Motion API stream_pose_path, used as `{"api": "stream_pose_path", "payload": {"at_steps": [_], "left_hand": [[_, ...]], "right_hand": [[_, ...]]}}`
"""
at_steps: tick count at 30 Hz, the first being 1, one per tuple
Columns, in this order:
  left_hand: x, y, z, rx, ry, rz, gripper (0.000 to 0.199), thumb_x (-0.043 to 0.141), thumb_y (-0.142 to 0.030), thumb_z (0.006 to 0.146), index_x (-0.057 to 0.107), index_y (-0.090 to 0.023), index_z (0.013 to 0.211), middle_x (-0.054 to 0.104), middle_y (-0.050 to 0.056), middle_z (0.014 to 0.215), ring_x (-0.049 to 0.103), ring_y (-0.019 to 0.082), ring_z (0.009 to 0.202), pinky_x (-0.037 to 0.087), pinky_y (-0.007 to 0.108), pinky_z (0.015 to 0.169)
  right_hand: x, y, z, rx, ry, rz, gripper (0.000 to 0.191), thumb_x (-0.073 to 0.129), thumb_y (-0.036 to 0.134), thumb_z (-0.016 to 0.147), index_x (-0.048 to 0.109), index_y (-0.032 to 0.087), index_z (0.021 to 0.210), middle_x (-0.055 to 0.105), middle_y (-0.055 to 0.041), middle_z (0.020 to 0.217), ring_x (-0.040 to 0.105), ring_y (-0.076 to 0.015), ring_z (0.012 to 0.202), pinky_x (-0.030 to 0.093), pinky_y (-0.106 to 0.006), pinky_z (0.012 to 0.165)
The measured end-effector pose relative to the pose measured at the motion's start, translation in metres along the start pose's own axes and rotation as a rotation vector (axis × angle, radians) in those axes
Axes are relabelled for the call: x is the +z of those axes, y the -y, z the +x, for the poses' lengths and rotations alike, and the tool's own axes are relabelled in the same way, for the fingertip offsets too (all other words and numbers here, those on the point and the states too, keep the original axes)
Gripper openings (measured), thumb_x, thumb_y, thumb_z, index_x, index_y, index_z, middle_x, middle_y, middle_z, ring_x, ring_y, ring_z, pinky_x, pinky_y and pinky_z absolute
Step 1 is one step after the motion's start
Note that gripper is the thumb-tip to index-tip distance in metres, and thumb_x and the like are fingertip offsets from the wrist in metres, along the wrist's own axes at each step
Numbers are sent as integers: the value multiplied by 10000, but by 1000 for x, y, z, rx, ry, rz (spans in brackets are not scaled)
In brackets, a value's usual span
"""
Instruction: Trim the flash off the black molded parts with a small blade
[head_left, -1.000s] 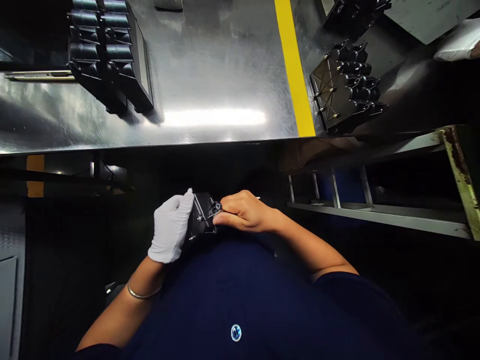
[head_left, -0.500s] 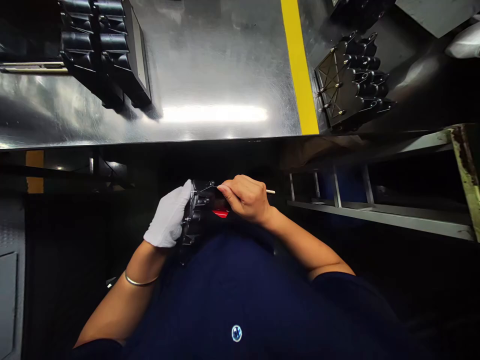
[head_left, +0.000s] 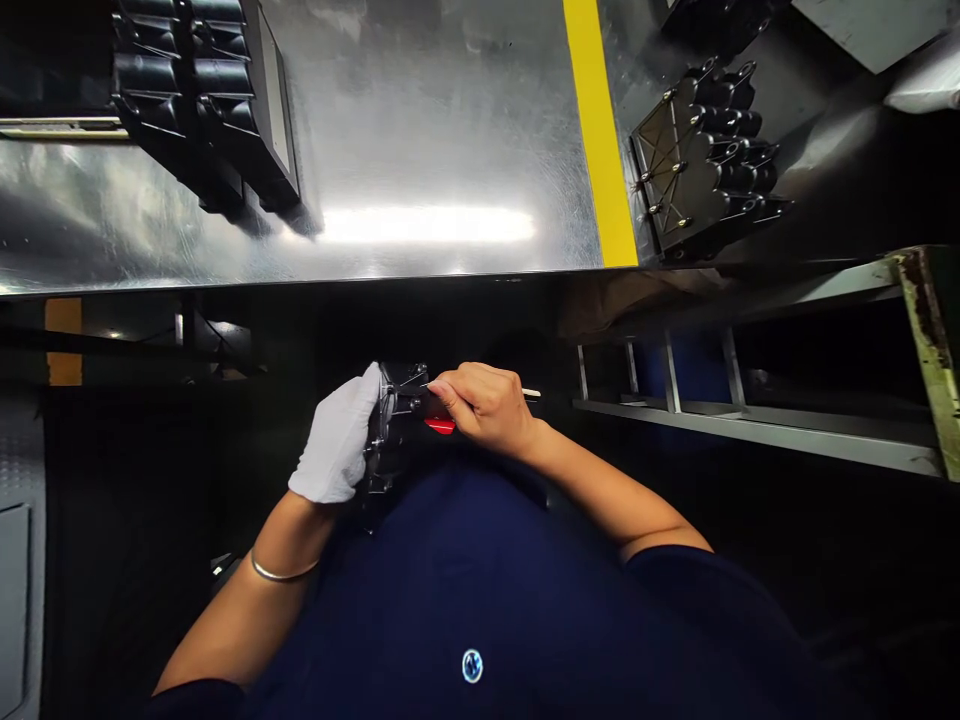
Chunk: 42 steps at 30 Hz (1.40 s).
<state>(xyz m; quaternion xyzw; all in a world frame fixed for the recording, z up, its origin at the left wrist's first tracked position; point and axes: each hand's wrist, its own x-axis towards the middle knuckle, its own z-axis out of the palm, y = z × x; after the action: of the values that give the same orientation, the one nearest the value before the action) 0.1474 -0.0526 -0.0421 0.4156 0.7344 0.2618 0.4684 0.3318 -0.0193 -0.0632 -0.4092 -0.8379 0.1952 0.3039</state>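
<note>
My left hand [head_left: 337, 436], in a white glove, grips a black moulded part [head_left: 394, 440] with ribs and lugs in front of my body. The bare right hand [head_left: 486, 408] is closed around a thin stick-like tool [head_left: 532, 393], whose pale end sticks out behind the fist. Its slim front end points at the upper lugs of the part; whether it touches them I cannot make out. Just below the right fingertips shows a small red piece [head_left: 440, 426], and what it belongs to is hidden in the dark.
A shiny metal table [head_left: 435, 130] lies ahead, crossed by a yellow stripe [head_left: 600, 130]. Black ribbed housings [head_left: 225, 100] stand on its left side; another black housing [head_left: 697, 170] is at right. A metal frame [head_left: 757, 430] stands at right below the table edge.
My right hand has moved slightly down and left, bringing the tool nearer the black part. The left hand has hardly moved and keeps its grip.
</note>
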Motion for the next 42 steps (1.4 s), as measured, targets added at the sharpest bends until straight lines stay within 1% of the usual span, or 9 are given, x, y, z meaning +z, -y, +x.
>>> {"api": "stream_pose_path", "payload": {"at_steps": [7,12,16,21,24,28,32,36,42], "left_hand": [[-1,-12,-7,-65,-65,-19,456,457,-551,886,549,-215,593,583,21,602,518,171,616,418,269,545],[-1,-14,-10,-37,-162,-21,464,470,-557,873,541,-204,581,537,-9,555,460,139,560,388,251,501],[2,-11,-12,-25,-231,-59,426,518,-535,846,550,-201,585,505,-26,545,435,125,543,379,240,495],[7,-5,-16,20,-300,-140,348,590,-519,797,594,-205,648,548,-33,581,466,128,554,396,239,510],[9,-5,-18,52,-294,-160,335,603,-498,793,585,-207,629,542,-32,570,464,127,547,395,241,509],[9,-5,-17,87,-315,-181,327,601,-491,798,591,-207,635,551,-28,584,470,129,562,403,243,526],[9,-4,-14,69,-316,-183,336,593,-506,804,590,-209,649,553,-29,597,469,129,563,405,245,531],[10,-3,-14,68,-320,-195,339,597,-512,800,584,-210,647,548,-30,591,466,128,558,401,244,525],[11,0,-16,69,-334,-179,334,602,-481,814,577,-205,629,527,-29,573,448,122,539,397,245,512]], "right_hand": [[-15,-1,5,28,151,402,393,434,345,987,672,152,741,668,-20,644,584,-82,560,449,-200,574],[-20,4,5,18,104,326,339,473,302,968,678,143,748,665,-22,637,575,-85,560,431,-206,574],[-26,5,5,61,247,416,340,471,295,970,659,139,733,671,-27,671,592,-84,600,430,-196,597],[-38,1,9,96,437,516,456,437,353,981,553,142,594,554,1,584,472,-64,530,379,-199,548],[-42,-4,10,75,533,697,462,450,421,972,571,142,624,564,-3,597,486,-65,537,394,-195,546],[-38,-5,7,-34,401,815,444,410,416,992,621,140,715,592,-22,626,520,-72,550,417,-196,549],[-29,-1,5,-151,196,454,470,422,521,964,578,164,701,536,-7,591,470,-90,541,370,-226,527],[-24,4,5,-225,169,216,585,479,686,858,456,185,558,417,27,522,385,-87,504,277,-244,489],[-23,-1,6,-299,167,234,574,530,567,897,412,180,490,408,34,478,382,-75,468,263,-243,475]]}}
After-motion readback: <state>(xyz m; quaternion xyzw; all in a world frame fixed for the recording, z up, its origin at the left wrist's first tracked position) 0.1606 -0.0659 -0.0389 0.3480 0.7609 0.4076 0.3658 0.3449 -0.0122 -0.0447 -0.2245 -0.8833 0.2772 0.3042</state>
